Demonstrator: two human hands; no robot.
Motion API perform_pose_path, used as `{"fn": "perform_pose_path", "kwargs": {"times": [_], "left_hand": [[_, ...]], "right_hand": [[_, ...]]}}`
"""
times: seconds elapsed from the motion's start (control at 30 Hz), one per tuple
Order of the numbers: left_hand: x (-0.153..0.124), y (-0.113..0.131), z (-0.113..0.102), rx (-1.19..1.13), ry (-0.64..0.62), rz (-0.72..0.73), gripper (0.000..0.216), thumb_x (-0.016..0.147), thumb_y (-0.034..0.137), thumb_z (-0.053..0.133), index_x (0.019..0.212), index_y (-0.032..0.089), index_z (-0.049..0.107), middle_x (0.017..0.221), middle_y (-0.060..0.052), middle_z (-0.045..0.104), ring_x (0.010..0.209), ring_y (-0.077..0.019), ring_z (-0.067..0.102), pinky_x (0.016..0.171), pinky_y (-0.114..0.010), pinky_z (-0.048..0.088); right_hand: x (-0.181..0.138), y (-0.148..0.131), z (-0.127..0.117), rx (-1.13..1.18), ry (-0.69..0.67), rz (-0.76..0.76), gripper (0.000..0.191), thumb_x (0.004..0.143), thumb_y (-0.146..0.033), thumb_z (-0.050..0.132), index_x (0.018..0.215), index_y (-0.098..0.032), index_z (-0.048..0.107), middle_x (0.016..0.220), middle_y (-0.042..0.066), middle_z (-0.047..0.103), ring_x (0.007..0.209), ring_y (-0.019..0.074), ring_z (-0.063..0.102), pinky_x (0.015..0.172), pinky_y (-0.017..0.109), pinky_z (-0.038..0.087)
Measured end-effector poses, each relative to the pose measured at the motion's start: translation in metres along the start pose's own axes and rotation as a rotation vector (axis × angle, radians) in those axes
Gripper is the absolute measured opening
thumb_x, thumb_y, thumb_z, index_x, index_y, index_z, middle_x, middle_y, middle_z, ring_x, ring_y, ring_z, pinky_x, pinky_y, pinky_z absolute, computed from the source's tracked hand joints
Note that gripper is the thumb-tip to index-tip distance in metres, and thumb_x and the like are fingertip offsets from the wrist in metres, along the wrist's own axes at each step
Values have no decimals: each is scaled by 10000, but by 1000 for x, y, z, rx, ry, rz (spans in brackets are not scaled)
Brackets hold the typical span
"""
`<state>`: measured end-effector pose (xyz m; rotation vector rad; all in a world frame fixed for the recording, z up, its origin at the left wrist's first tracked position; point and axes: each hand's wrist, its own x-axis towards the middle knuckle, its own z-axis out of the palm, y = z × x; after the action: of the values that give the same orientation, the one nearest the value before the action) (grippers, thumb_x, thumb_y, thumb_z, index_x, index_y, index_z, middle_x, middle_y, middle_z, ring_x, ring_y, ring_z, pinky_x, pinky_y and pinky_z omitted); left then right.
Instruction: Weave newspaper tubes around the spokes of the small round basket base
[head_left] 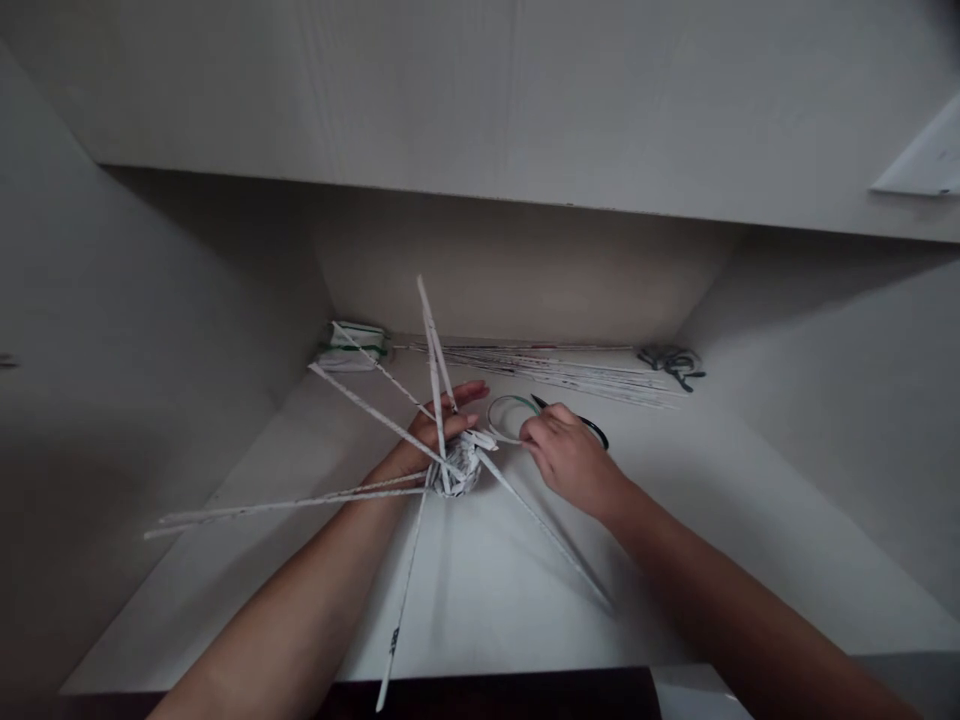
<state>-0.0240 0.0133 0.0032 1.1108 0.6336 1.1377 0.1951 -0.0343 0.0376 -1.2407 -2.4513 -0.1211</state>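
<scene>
A small woven hub of rolled paper sticks [459, 468] rests on a white desk surface [487, 590], with long paper sticks fanning out from it in all directions. My left hand [431, 435] lies under and behind the hub, fingers stretched flat, supporting it. My right hand [559, 455] is just right of the hub, fingers pinched on the end of a paper stick [486, 438] at the hub's edge. A roll of clear tape [511, 418] lies right behind my right hand's fingers.
A bundle of spare paper sticks [555, 368] lies along the back wall. Dark scissors [675, 364] sit at its right end. A small white and green packet [356, 345] is at the back left. Walls close the desk on both sides.
</scene>
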Motion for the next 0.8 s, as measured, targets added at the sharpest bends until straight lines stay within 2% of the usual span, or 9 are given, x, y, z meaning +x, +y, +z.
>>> {"fn": "perform_pose_path", "kwargs": {"times": [0.03,0.1,0.2,0.3,0.37,0.53,0.8], "left_hand": [[0,0,0,-16,-9,1,571,704,245,753,1256,228,610,1332,-106,579,807,-174,692,673,-266,527],[2,-2,-1,-22,24,-12,537,726,256,738,1245,191,616,1193,-102,655,768,-182,694,664,-277,525],[4,-5,-3,26,135,-12,417,697,291,774,1066,113,696,856,-82,714,688,-161,675,637,-255,512],[4,-4,-2,54,174,-22,340,661,326,800,910,110,719,725,-63,697,605,-151,651,581,-253,493],[1,-2,1,78,155,-44,307,649,340,806,833,113,712,677,-57,686,577,-158,643,551,-256,476],[-8,-3,12,170,28,-158,302,664,384,785,785,120,706,604,-51,660,506,-140,592,470,-235,396],[-13,-8,16,226,-200,-222,381,656,422,792,832,87,746,702,-74,691,599,-115,595,569,-215,442]], "right_hand": [[2,0,-5,-15,12,0,106,915,-184,496,866,-191,591,819,100,628,922,267,503,812,401,431],[7,-1,-13,-24,43,8,97,916,-191,496,878,-192,585,836,105,632,956,275,506,830,405,431],[12,-2,-12,38,132,43,94,914,-173,488,911,-199,578,868,96,630,952,259,524,820,381,444],[12,-2,0,130,247,87,94,906,-157,489,912,-204,570,874,80,624,903,231,550,791,351,455],[10,0,9,192,285,127,76,899,-169,506,900,-208,572,866,67,627,881,219,572,783,337,460],[4,1,24,474,309,286,44,900,-248,539,907,-217,570,866,32,652,806,167,626,733,276,481],[2,-17,34,895,324,405,121,898,-336,550,921,-217,553,799,16,655,710,142,621,633,243,473]]}}
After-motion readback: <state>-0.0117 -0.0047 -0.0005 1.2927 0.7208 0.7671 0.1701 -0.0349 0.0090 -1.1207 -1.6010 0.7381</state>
